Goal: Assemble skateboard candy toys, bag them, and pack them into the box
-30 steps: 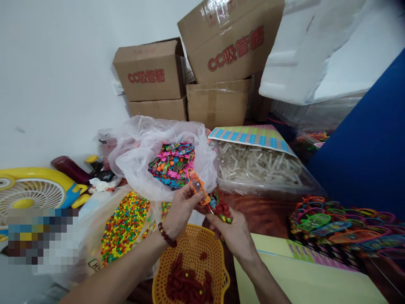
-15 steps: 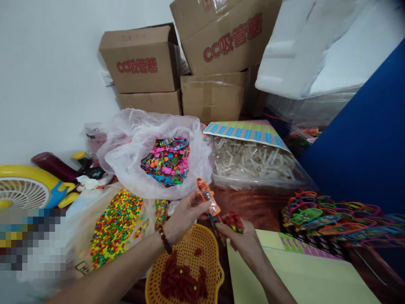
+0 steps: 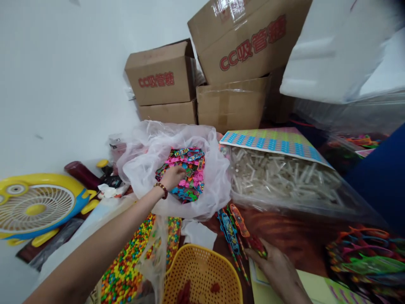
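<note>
My left hand (image 3: pixel 173 177) reaches into a white plastic bag (image 3: pixel 139 169) and touches the flat, colourful plastic pieces (image 3: pixel 194 175) inside. Its fingers are curled together, and whatever lies between them is hidden. Low on the right, my right hand (image 3: pixel 280 268) is closed around a small bunch of dark red pieces (image 3: pixel 257 244). Just left of that hand lie candy-filled sticks (image 3: pixel 242 266) with skateboard-shaped plastic pieces at their upper ends, one blue (image 3: pixel 229 232) and one orange (image 3: pixel 239 220). A yellow perforated basket (image 3: pixel 205 253) in front of me contains more dark red pieces (image 3: pixel 185 293).
A bag of multicoloured candies (image 3: pixel 126 266) lies at lower left, beside a yellow fan (image 3: pixel 38 207). Clear short tubes (image 3: pixel 278 175) fill a bin under a patterned sheet (image 3: pixel 275 141). Finished-looking colourful pieces (image 3: pixel 363 257) are bunched at right. Cardboard boxes (image 3: pixel 164 80) stand behind.
My left hand has let go of the orange skateboard-shaped piece and moved up and left into the white bag. The orange piece now lies by the sticks. The view has shifted left.
</note>
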`<state>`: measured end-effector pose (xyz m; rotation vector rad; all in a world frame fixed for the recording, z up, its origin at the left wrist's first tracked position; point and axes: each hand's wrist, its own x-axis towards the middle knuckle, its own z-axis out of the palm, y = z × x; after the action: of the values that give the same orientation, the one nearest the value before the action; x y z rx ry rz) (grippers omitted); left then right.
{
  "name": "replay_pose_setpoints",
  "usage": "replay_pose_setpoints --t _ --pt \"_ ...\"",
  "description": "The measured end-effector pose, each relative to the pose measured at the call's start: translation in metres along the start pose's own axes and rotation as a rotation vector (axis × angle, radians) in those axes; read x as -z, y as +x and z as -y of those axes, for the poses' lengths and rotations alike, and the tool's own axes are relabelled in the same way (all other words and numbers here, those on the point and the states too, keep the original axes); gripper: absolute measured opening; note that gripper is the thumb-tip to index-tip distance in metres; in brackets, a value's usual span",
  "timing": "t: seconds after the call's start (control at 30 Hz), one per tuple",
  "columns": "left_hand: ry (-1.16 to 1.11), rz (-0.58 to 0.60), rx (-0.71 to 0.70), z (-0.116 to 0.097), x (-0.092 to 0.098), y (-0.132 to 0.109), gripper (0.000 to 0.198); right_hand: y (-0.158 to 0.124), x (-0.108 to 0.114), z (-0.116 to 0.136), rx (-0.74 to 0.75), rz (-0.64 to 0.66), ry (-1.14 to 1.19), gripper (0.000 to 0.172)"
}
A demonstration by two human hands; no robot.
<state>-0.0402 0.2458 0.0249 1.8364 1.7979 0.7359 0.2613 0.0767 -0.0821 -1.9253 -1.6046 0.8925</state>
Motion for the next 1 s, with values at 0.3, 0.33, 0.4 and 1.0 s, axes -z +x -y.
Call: replay_pose_setpoints --t 0.3,0.33,0.4,1.0 --pt "0.471 0.157 -0.104 0.04 -0.05 0.034 0.012 0.009 -0.005 -0.014 0.039 0.058 -0.113 0.037" --pt "0.468 0.159 -0.117 0.041 -0.051 0.034 0.013 0.009 -0.006 -0.016 0.04 0.052 -0.111 0.038" --pt "0.435 0.158 -0.137 0.043 -0.048 0.033 0.016 0.011 -0.007 -0.02 0.032 0.028 -0.113 0.042" --pt "-1.005 0.347 0.131 -0.018 0.009 -0.071 0.017 -0.008 -0.012 0.083 0.093 0.0 0.648 0.04"
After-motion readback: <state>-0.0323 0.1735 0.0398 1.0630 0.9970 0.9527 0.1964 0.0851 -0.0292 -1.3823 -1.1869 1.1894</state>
